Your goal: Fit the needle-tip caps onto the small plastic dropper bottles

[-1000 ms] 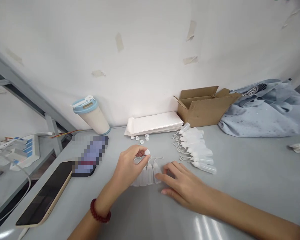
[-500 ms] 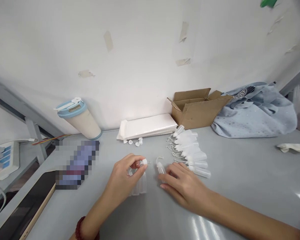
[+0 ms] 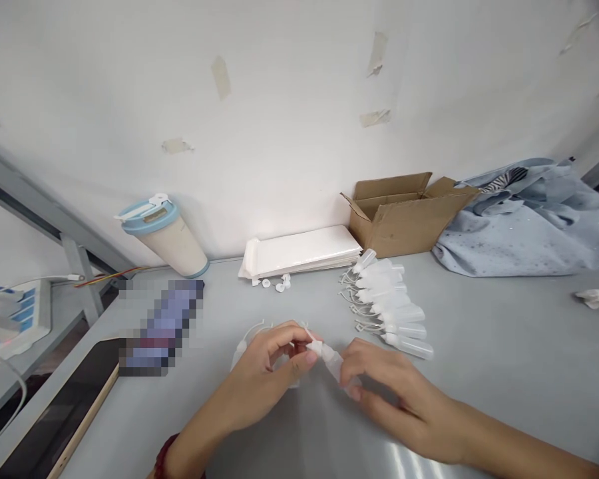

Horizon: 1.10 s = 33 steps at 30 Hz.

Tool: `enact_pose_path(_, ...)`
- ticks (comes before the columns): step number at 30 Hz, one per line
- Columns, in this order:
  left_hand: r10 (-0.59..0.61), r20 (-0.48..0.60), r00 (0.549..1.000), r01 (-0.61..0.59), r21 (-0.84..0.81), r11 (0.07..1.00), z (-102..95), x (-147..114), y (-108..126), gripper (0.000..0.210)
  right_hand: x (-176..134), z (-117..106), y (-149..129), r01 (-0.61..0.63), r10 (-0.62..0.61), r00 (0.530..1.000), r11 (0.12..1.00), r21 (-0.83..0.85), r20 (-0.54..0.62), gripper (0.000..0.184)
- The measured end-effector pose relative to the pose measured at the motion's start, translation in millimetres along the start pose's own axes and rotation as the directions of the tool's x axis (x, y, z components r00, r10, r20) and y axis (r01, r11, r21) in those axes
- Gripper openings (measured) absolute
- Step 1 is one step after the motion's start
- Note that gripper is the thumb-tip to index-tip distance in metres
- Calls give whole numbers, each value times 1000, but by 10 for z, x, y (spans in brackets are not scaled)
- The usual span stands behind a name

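Between thumb and fingers my left hand (image 3: 274, 369) pinches a small white cap (image 3: 315, 347), which meets the neck of a translucent squeeze bottle (image 3: 333, 364). My right hand (image 3: 397, 389) grips that bottle by its lower body, tilted with the neck toward the left hand. Partly hidden behind my left hand are more bottles (image 3: 240, 350) with thin looped straps. To the right lies a slanted row of several similar bottles (image 3: 392, 309), their straps pointing left. A few loose white caps (image 3: 280, 287) lie farther back on the grey table.
Against the wall lie a stack of white packets (image 3: 304, 251) and an open cardboard box (image 3: 409, 223), with a blue cloth bundle (image 3: 529, 229) beside it. On the left are a tumbler (image 3: 172, 239), a phone-like dark slab (image 3: 62, 406) and a power strip (image 3: 22, 316).
My right hand has raised the bottle and my left hand has moved right and down, bringing the cap onto the bottle's neck. The view has shifted slightly.
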State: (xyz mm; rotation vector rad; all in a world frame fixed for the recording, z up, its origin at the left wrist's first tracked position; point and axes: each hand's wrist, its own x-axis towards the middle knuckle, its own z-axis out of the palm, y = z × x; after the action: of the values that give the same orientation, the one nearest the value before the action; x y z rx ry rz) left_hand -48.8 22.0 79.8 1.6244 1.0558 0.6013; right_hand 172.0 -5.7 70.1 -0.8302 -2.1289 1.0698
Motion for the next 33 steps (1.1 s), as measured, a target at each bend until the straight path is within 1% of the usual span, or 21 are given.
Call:
enact_pose_path(3,-20,29,999,19,41,999,9,-16,57,24,0,-65,-15,-146,146,989,987,72,18,16)
enact_pose_path(5,-22,42,999,20,52,998,25,-24,85,26,-1,-104,-11,-215,213,977,971,102,29,20)
enact_pose_path(9,-34,74,997,29,68,997,71,-44,108,25,-10,-147,17,-277,273,961,949,148,46,21)
enact_pose_path(12,-57,72,996,49,104,993,108,-58,113,25,-10,-162,20,-314,307,949,935,165,67,20)
enact_pose_path(15,-56,44,997,51,117,992,140,-64,104,25,0,-170,5,-341,330,940,923,178,91,22)
enact_pose_path(17,-32,10,999,30,127,991,160,-65,87,21,8,-168,-1,-359,347,933,916,179,97,23)
enact_pose_path(19,53,-28,998,-47,175,983,178,-67,65,17,14,-160,1,-363,350,931,913,187,98,25)
enact_pose_path(21,165,-55,985,-147,247,958,190,-71,49,17,18,-151,3,-353,341,935,913,203,92,27)
enact_pose_path(22,207,-64,976,-183,270,945,192,-73,46,18,19,-147,1,-348,337,938,914,210,87,28)
enact_pose_path(23,225,-68,972,-198,273,941,192,-76,49,18,20,-146,-5,-345,336,939,914,216,78,29)
enact_pose_path(25,188,-72,980,-166,233,958,189,-79,70,19,21,-147,-24,-343,337,939,914,216,64,29)
enact_pose_path(27,100,-61,993,-88,185,979,190,-79,100,25,18,-151,-45,-348,342,937,914,206,66,30)
enact_pose_path(29,46,-48,998,-34,218,975,202,-78,118,37,9,-151,-54,-351,340,936,917,191,85,29)
enact_pose_path(31,71,-45,996,-54,313,948,224,-80,110,44,1,-149,-46,-346,332,938,920,186,101,29)
enact_pose_path(33,147,-40,988,-121,378,918,245,-84,81,39,0,-146,-28,-339,324,940,919,202,104,29)
